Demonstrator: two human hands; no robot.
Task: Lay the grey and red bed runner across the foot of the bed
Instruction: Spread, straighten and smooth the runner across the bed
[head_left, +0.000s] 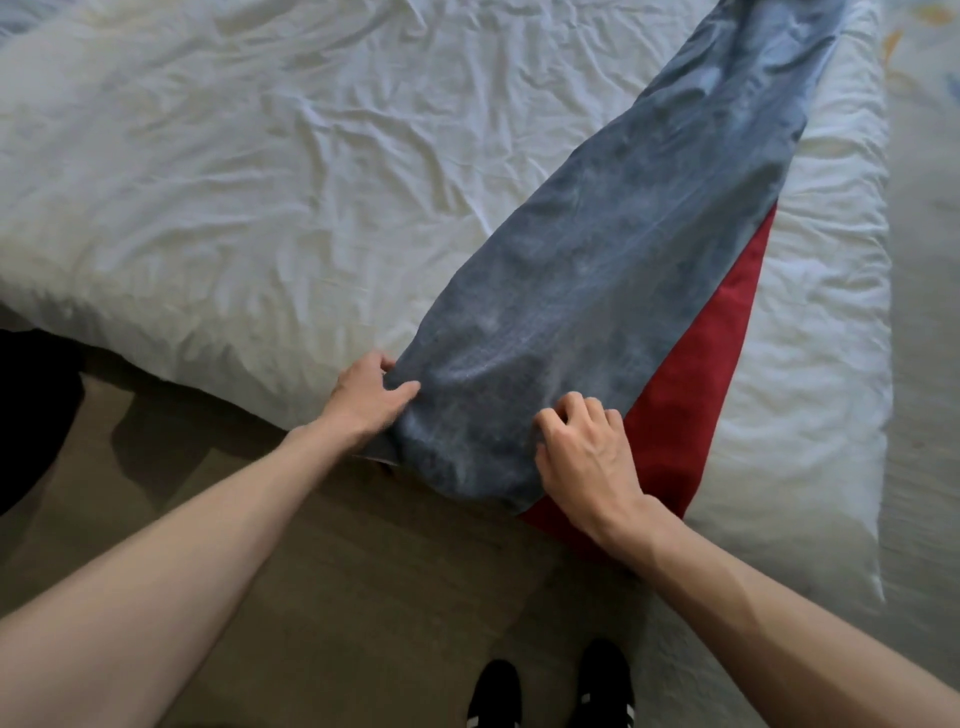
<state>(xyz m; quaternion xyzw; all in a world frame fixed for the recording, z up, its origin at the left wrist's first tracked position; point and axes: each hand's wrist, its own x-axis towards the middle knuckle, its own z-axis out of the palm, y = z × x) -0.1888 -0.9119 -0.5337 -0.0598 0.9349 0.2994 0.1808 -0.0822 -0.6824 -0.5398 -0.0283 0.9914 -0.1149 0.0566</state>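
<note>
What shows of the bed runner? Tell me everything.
The bed runner is a band of grey, woven-looking cloth with a red strip along its right side. It lies rumpled, slanting across the white duvet, near end over the bed's edge. The left hand grips its left edge; the right hand pinches the grey beside the red.

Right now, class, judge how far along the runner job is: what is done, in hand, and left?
Done: the bed runner already stretches across the white duvet. In hand: the left hand grips its grey edge, the right hand pinches the cloth beside the red band. Left: it lies slanted and bunched, so it probably needs spreading flat and squaring.
</note>
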